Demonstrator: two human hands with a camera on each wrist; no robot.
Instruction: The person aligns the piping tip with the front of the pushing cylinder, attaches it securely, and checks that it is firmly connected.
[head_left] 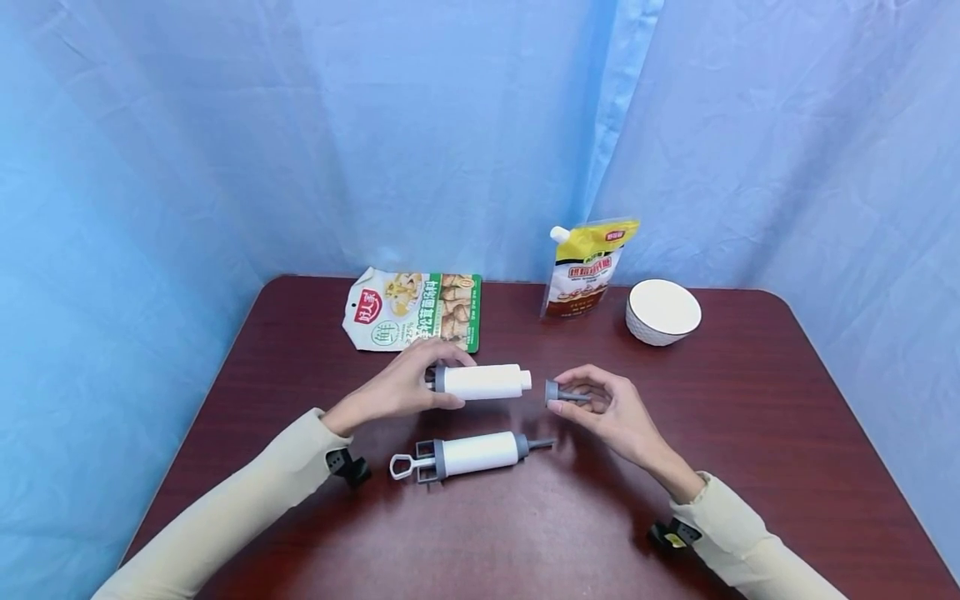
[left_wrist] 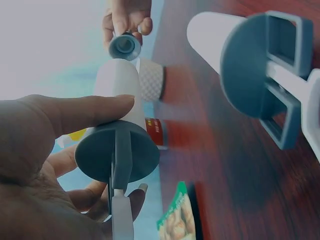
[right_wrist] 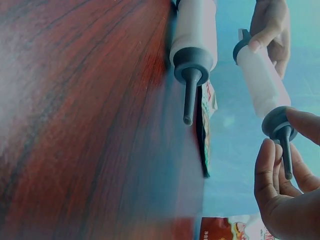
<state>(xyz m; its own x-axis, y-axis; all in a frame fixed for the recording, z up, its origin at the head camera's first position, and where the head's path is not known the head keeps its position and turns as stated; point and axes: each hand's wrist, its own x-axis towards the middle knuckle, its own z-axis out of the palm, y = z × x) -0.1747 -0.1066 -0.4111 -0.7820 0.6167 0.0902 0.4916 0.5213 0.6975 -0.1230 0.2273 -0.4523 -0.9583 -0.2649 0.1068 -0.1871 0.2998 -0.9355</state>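
My left hand [head_left: 412, 385] grips a white piping syringe [head_left: 483, 382] by its grey collar end, thumb across the barrel in the left wrist view. The syringe's bare white neck points right. My right hand [head_left: 611, 412] pinches a grey nozzle [head_left: 552, 392] between thumb and fingers, its wide ring facing that neck and its thin tip toward the palm. In the head view a short gap separates neck and nozzle. A second piping syringe [head_left: 480, 452] lies on the table just nearer to me, with its nozzle fitted and its ring handle to the left.
Behind my left hand a green and white food packet [head_left: 390, 310] lies flat on the dark red table [head_left: 750, 400]. A yellow and white spouted pouch [head_left: 588, 271] stands at the back, beside a white textured bowl [head_left: 654, 325]. Blue curtains [head_left: 450, 133] hang behind the table.
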